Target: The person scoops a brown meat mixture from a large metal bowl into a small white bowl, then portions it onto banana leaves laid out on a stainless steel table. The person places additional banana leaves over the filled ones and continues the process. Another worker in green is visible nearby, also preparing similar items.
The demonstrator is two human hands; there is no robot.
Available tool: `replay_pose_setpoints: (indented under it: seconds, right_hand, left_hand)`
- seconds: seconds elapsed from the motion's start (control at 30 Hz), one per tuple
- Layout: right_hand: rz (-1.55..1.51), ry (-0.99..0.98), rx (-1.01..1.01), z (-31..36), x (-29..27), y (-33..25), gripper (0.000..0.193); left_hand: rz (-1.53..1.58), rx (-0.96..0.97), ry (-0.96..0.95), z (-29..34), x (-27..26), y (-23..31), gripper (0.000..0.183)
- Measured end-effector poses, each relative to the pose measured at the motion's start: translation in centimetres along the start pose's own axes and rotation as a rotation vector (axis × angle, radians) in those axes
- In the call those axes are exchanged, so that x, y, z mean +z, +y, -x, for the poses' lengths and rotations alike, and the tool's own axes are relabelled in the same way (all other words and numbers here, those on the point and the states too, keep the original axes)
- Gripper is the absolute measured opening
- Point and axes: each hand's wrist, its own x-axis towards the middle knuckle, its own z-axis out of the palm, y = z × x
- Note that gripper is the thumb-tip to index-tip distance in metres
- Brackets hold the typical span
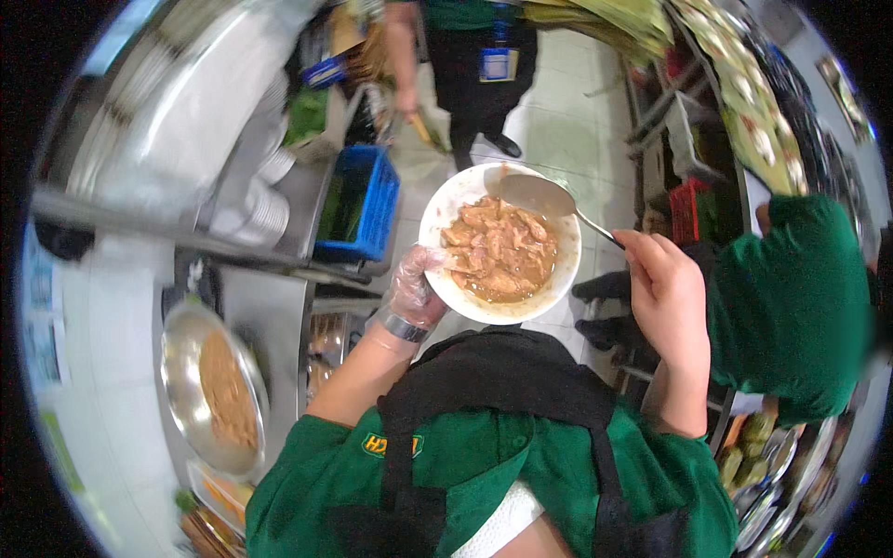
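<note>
A white bowl [503, 315] of sliced meat in brown sauce [499, 249] is held up in front of my body. My left hand [416, 291], in a clear plastic glove, grips its left rim, the thumb over the edge. My bare right hand [662, 284] is closed on the handle of a metal spoon [538, 194]. The spoon's broad head lies over the far side of the bowl, above the meat; whether it touches the sauce I cannot tell.
On the left counter stands a large metal bowl [179, 346] of similar brown food. A blue crate [383, 200] and stacked white bowls [256, 212] are beyond it. One person in green [791, 298] is close on my right; another [474, 56] stands ahead.
</note>
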Motion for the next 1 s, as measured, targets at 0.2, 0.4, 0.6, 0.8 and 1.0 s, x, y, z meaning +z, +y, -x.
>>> replay_pose_setpoints:
  seconds: [0.2,0.4,0.6,0.8,1.0]
  right_hand:
    - [0.098,-0.054,0.195,-2.3,0.1,5.1,0.024]
    - [0.063,-0.241,0.331,-4.0,5.3,6.9,0.024]
    - [-0.058,-0.302,0.462,-9.9,3.9,18.4,0.023]
    - [-0.135,-0.249,0.568,-17.3,-0.5,26.9,0.024]
    - [0.089,-0.081,0.610,-22.7,-3.4,33.0,0.025]
  left_hand:
    - [-0.096,-0.101,-0.055,-9.0,0.1,-2.2,0.073]
    - [-0.094,-0.148,0.022,-13.6,-2.1,-3.6,0.065]
    - [-0.209,-0.209,0.006,-25.7,1.5,-7.1,0.066]
    - [-0.180,-0.298,-0.190,-38.0,5.8,-7.3,0.066]
    - [-0.222,-0.455,-0.244,-50.8,9.0,-9.6,0.064]
